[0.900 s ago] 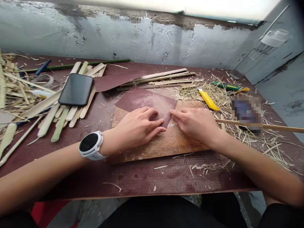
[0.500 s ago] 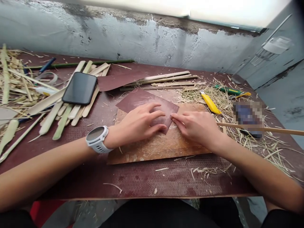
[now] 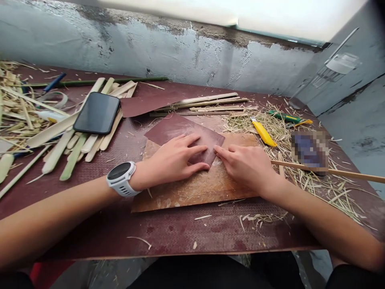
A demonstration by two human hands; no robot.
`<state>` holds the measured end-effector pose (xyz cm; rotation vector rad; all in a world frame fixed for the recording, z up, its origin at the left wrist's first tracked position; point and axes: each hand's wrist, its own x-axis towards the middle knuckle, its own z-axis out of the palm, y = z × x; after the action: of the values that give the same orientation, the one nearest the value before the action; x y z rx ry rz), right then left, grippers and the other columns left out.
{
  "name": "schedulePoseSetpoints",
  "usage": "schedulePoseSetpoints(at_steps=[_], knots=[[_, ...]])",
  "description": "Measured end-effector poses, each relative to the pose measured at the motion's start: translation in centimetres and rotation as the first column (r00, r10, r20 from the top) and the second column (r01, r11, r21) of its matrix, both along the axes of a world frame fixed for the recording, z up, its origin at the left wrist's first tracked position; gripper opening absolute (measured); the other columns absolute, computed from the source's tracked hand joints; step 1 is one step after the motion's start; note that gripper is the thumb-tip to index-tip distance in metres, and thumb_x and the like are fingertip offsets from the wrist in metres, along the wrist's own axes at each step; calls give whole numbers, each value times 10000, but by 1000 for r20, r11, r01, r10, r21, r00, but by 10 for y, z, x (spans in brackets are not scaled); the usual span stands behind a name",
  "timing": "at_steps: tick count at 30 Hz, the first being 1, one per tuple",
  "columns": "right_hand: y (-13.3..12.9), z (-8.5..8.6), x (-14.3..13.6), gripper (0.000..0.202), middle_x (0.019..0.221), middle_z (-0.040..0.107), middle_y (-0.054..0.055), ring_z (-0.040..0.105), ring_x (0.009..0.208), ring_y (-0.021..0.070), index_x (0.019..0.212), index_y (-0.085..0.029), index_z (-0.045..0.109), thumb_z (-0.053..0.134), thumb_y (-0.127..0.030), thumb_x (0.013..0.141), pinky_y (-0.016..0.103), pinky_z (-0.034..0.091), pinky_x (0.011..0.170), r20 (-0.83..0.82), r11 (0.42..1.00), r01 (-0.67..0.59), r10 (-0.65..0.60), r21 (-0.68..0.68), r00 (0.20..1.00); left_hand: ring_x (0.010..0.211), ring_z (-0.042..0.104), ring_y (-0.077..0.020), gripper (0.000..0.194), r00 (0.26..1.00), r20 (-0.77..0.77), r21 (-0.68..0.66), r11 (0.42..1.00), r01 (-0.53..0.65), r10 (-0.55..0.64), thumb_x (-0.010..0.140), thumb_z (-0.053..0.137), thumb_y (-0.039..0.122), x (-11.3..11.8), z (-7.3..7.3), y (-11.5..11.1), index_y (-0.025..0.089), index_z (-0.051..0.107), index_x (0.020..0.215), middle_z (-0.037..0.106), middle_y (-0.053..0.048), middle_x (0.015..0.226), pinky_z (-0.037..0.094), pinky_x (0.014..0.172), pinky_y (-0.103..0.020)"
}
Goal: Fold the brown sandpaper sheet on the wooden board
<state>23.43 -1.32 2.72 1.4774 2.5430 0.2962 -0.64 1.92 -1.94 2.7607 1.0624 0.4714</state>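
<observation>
L hand lies flat, fingers spread, pinning the sandpaper sheet at frame centre on a wooden board so it can't slide; R hand pinches sheet's right corner, grasping nothing else; phone upper left

One phone, two utility knives, one watch, two hands.
</observation>
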Motion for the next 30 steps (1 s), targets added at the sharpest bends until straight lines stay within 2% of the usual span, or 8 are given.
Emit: schedulePoseSetpoints(at_steps=[4,8,13,17,20,24,27,30], knots=[[-1,1,-2,462,917,779,100,679,651,209,1415,-288,654,420,-235,1020,331,197,540,27,1000,13,-13,-6,1000,1333,610,-352,571,1000,-6,-18,1000,3,-3,1030,511,645,2,2,0,204,693,1344,587,-179,1480,483,1144,-528],[-1,1,-3,464,931,779,99,687,646,220,1423,-293,650,419,-243,1023,329,194,531,35,1000,11,-11,1,999,1432,532,-373,699,1000,-11,-26,999,-21,20,981,553,714,5,3,-2,151,654,1383,566,-215,1512,383,1232,-550],[-2,-2,-2,482,933,771,110,687,643,219,1459,-286,628,395,-244,1039,333,184,517,53,1000,-4,3,18,999,1468,498,-374,827,998,-14,-53,997,-60,60,940,579,760,8,2,-3,90,605,1424,539,-239,1545,364,1251,-527],[-5,-3,-4,509,960,767,119,678,649,218,1502,-254,595,392,-218,1036,339,185,513,71,1000,-15,13,22,997,1499,465,-368,875,997,-21,-63,996,-71,69,928,578,784,8,1,-3,83,588,1451,504,-235,1580,340,1270,-519],[-9,1,-5,487,954,767,92,665,650,199,1485,-263,609,433,-234,1033,341,171,519,49,996,-91,91,-12,995,1505,457,-370,871,997,-27,-66,995,-71,70,932,576,778,8,1,-3,92,577,1469,494,-226,1592,335,1273,-527],[-6,6,-2,402,907,759,30,644,660,168,1396,-333,664,493,-289,1036,335,157,543,-14,975,-209,208,-70,978,1514,445,-369,863,996,-42,-97,992,-82,79,938,576,764,7,3,-3,98,568,1488,484,-212,1603,313,1288,-511],[8,3,5,358,885,747,24,623,674,167,1328,-337,700,504,-265,1038,334,179,571,-4,981,-195,195,-11,981,1524,431,-359,894,997,-35,-97,993,-72,69,932,555,794,7,5,-4,99,563,1495,478,-211,1608,296,1297,-476],[20,-2,10,326,954,747,61,655,824,211,1290,-281,718,508,-229,1046,339,274,663,35,974,-211,209,81,977,1545,400,-349,925,997,-41,-104,992,-68,64,933,522,818,7,4,-4,106,539,1523,444,-205,1632,267,1307,-474]])
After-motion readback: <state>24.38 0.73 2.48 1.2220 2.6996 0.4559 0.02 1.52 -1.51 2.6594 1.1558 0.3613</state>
